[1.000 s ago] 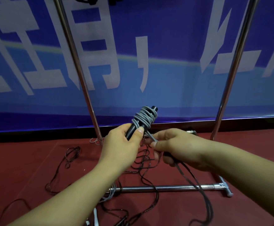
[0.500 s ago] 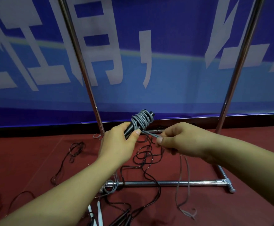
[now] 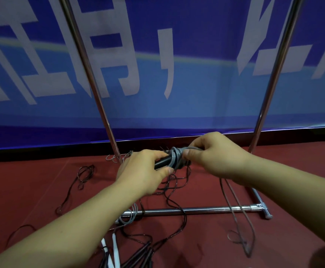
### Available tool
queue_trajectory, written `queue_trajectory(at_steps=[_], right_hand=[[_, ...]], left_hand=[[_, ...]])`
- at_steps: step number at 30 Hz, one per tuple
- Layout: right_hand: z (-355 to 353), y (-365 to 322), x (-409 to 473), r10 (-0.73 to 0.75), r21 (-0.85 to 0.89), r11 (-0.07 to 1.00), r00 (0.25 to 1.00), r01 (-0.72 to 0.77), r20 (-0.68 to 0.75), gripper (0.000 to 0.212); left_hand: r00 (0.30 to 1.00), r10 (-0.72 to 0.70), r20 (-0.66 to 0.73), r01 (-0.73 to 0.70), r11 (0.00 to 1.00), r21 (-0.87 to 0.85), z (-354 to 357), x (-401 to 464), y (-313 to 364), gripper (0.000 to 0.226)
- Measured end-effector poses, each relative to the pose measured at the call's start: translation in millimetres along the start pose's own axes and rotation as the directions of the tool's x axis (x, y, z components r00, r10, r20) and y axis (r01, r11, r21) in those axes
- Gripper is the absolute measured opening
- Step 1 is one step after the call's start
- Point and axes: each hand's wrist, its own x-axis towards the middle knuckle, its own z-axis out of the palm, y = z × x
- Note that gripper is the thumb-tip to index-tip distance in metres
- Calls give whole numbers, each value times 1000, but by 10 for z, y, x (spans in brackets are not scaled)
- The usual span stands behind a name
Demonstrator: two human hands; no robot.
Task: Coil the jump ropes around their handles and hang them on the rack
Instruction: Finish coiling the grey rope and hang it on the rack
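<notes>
My left hand (image 3: 144,171) grips the black handles (image 3: 161,163) of a jump rope, held nearly level in front of the rack. Grey rope (image 3: 175,157) is coiled in several turns around the handles. My right hand (image 3: 214,153) pinches the grey rope right at the coil, and the rope's loose end (image 3: 241,229) hangs from that hand down to the red floor. The metal rack's two uprights (image 3: 92,84) rise behind my hands, and its base bar (image 3: 196,210) lies on the floor below them.
Several black jump ropes (image 3: 175,190) lie tangled on the red floor around the rack's base, with black and white handles (image 3: 115,250) near the bottom edge. More rope loops (image 3: 84,175) lie to the left. A blue banner (image 3: 157,64) hangs behind the rack.
My right hand has moved up and over the handles with the grey rope, close against the coil. The handles have tilted from slanting upward to nearly level. The view has shifted closer.
</notes>
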Motion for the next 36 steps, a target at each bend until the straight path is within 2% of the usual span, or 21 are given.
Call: queue_trajectory(at_steps=[3, 6, 8, 11, 13, 17, 21, 23, 26, 29, 32, 34, 36], right_hand=[[7, 23, 16, -5, -36, 999, 999, 4, -45, 25], [-32, 57, 35, -19, -99, 995, 995, 9, -96, 27], [-66, 94, 50, -49, -133, 991, 992, 33, -117, 23], [-94, 145, 68, -63, -67, 996, 990, 54, -128, 17], [-98, 162, 75, -46, 15, 999, 995, 47, -94, 14], [-131, 129, 60, 5, 235, 972, 999, -12, 31, 5], [-217, 173, 59, 61, 368, 921, 981, -126, 185, 21], [-239, 234, 67, 40, 422, 895, 969, -143, 243, 26], [-255, 270, 65, -39, 520, 843, 949, -137, 312, 17], [-249, 252, 64, -79, 609, 778, 939, -152, 335, 11], [-205, 282, 78, -143, 645, 759, 943, -90, 299, 7], [-132, 296, 78, -105, 605, 794, 969, -53, 222, 12], [-50, 282, 66, 2, 546, 831, 982, -106, 188, 21]], left_hand=[[991, 98, 86, -99, 995, 6, 5, 2, -5, 47], [972, 196, 131, -191, 980, -47, -36, -29, 30, 38], [953, 256, 160, -240, 964, -114, -51, -49, 58, 33], [914, 338, 223, -279, 925, -257, -69, -68, 85, 22], [881, 381, 280, -284, 899, -332, -90, -79, 94, 18], [798, 459, 391, -273, 854, -443, -149, -119, 87, 27], [750, 482, 452, -182, 808, -561, -168, -162, 97, 35], [718, 501, 483, -138, 782, -608, -215, -192, 123, 39], [685, 538, 491, -104, 740, -665, -291, -220, 137, 41], [704, 561, 436, -67, 663, -745, -296, -229, 152, 42], [787, 523, 329, -80, 613, -786, -278, -231, 198, 45], [837, 478, 267, -89, 600, -795, -273, -222, 207, 40], [881, 419, 217, -82, 589, -804, -258, -212, 208, 27]])
